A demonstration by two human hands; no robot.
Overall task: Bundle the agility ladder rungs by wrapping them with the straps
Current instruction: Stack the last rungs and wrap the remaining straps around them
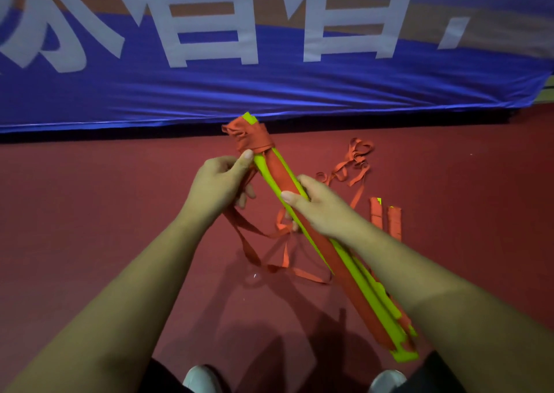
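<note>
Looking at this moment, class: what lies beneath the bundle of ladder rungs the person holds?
Loose orange strap trails in loops over the red floor below the bundle. Where the strap runs behind the bundle and the right hand, it is hidden.

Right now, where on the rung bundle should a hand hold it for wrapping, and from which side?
Probably mid-length, from the right, where the right hand grips the rung bundle: the stack is long and flat, and its far end is already wrapped in strap.
</note>
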